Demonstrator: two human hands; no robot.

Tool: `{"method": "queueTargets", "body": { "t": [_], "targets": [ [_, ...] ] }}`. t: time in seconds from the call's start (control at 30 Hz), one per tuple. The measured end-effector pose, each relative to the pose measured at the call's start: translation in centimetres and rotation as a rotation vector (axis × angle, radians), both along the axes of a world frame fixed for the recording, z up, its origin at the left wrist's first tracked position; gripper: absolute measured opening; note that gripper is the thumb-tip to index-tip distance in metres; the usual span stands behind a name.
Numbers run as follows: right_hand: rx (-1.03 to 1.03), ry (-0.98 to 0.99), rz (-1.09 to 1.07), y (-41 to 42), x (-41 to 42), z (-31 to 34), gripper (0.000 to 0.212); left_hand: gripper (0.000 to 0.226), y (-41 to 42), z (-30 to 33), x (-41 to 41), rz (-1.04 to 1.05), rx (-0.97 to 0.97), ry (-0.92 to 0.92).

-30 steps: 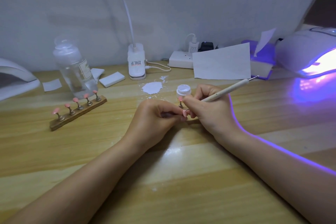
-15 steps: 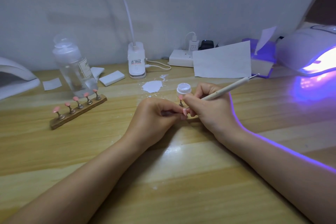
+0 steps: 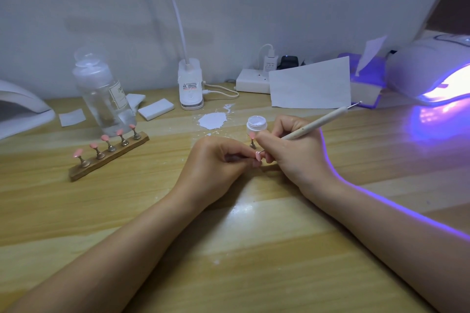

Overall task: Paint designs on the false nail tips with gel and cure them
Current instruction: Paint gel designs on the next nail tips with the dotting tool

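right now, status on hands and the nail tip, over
Left hand pinches pink nail tip. Right hand grips dotting pen, point at tip. Gel jar just behind; nothing blocking.

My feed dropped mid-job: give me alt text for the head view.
The left hand pinches a pink nail tip while the right hand works on it with a dotting pen. Behind them sits a small gel jar; a wooden stand with five pink tips lies left, a lit curing lamp right.
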State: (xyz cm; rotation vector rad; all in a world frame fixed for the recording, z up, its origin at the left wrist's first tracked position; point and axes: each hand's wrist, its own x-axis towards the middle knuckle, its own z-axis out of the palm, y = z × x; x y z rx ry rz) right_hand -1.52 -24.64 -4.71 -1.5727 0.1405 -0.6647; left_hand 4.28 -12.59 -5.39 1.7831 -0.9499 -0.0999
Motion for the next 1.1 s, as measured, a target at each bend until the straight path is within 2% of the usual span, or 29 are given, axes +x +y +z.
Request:
{"method": "queueTargets", "body": {
  "t": [0.57, 1.1],
  "targets": [
    [-0.014, 0.002, -0.018, -0.08, 0.07, -0.11, 0.041, 0.017, -0.01, 0.01, 0.0, 0.001, 0.004, -0.033],
    [0.009, 0.012, 0.012, 0.11, -0.06, 0.07, 0.042, 0.015, -0.03, -0.05, 0.07, -0.012, 0.005, 0.009]
  ]
}}
